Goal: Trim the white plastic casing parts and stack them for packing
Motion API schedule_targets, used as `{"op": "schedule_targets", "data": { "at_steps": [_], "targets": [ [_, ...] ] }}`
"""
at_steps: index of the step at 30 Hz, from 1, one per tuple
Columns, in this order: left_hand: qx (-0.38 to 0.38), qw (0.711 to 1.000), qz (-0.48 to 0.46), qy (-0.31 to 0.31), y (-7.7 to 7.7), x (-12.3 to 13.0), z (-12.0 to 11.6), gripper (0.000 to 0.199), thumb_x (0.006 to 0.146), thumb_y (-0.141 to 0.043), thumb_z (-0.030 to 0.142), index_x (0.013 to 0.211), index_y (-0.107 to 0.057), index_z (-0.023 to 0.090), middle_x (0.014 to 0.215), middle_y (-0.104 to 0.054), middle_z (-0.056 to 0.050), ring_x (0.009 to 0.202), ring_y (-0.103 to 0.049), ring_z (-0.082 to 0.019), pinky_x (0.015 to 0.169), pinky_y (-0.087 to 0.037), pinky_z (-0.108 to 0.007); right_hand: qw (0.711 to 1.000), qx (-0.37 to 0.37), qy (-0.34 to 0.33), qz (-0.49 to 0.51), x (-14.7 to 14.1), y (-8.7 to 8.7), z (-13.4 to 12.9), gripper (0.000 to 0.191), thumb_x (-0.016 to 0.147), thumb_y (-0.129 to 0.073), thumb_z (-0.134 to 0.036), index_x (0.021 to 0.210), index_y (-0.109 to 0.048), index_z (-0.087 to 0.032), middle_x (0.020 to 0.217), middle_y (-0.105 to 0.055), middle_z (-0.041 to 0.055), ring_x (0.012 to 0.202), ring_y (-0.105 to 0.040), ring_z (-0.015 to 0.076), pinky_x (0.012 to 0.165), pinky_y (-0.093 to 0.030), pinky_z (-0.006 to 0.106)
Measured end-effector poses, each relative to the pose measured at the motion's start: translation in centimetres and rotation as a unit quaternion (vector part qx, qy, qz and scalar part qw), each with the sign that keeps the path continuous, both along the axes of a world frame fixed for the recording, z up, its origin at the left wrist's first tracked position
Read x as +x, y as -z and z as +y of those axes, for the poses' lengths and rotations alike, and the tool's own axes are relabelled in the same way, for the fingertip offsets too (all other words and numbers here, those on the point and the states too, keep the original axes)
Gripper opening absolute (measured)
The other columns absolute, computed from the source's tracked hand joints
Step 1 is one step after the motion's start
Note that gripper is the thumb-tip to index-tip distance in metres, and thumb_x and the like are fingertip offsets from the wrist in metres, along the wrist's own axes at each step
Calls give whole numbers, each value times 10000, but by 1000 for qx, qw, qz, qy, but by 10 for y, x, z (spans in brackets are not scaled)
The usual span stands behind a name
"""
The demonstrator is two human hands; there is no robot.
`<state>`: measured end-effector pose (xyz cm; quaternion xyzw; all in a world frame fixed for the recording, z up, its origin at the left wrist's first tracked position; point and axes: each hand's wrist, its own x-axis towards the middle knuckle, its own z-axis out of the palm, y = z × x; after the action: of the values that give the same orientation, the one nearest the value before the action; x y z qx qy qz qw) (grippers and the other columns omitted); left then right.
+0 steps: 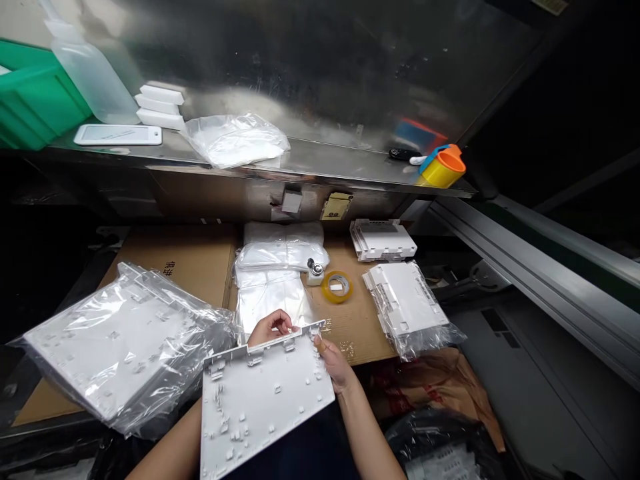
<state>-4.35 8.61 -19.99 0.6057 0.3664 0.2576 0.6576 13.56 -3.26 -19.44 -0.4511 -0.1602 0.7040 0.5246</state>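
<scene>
A white plastic panel [270, 400] with small clips and ribs on its face is tilted up in front of me. My right hand [334, 363] grips its right edge near the upper corner, thumb on the near face. Beyond the panel's upper edge is my left hand [273, 325], its fingers curled into a pinch; whatever they hold, if anything, I cannot make out. The left forearm passes behind the panel. Clear plastic bags [273, 293] lie stacked just past the left hand. Close by are a roll of tape [337, 287] and a small white block with a round metal top [315, 272].
Bagged white panels [110, 340] lie on cardboard at left. At right are more white panels [383, 240] and a bagged stack [413, 300]. The metal shelf [330, 160] above holds a bottle [93, 77], a phone [117, 135], a plastic bag [237, 140] and tape rolls [443, 167].
</scene>
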Motion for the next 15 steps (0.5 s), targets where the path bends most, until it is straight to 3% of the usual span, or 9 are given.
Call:
{"op": "schedule_targets", "data": {
  "at_steps": [3,7,9,12,15],
  "targets": [
    [39,998,23,-43,3,-7,0,266,838,-789,361,813,-611,164,869,-603,4,742,-579,-147,747,-538,-350,1000,-12,0,3,6,6,-6,586,786,-786,-657,1027,-754,-124,855,-774,102,868,-740,272,806,-573,394],
    [83,991,56,-94,2,-22,8,241,858,-746,367,758,-670,161,1308,-606,-113,1179,-569,-268,1030,-469,-488,999,-25,20,-1,16,13,-20,581,773,-781,-679,1010,-759,-149,856,-777,92,852,-739,273,773,-572,382],
    [77,991,67,-86,4,-26,11,222,858,-748,361,756,-698,170,1405,-591,-121,1305,-517,-301,1132,-388,-539,999,-28,29,0,17,15,-24,592,769,-771,-697,1028,-759,-165,869,-779,90,862,-739,277,771,-573,383],
    [34,997,61,-35,12,-18,8,234,874,-756,368,779,-689,165,1150,-729,-95,1121,-657,-256,1031,-502,-505,999,-29,28,7,10,18,-22,626,763,-761,-717,1054,-754,-163,861,-778,91,872,-741,281,773,-575,389],
    [5,999,39,-2,23,-1,2,263,894,-756,374,794,-654,153,902,-737,-31,884,-712,-195,851,-592,-413,999,-28,23,17,0,17,-13,641,727,-797,-709,1019,-754,-140,837,-773,92,871,-742,285,781,-577,395]
  ]
}}
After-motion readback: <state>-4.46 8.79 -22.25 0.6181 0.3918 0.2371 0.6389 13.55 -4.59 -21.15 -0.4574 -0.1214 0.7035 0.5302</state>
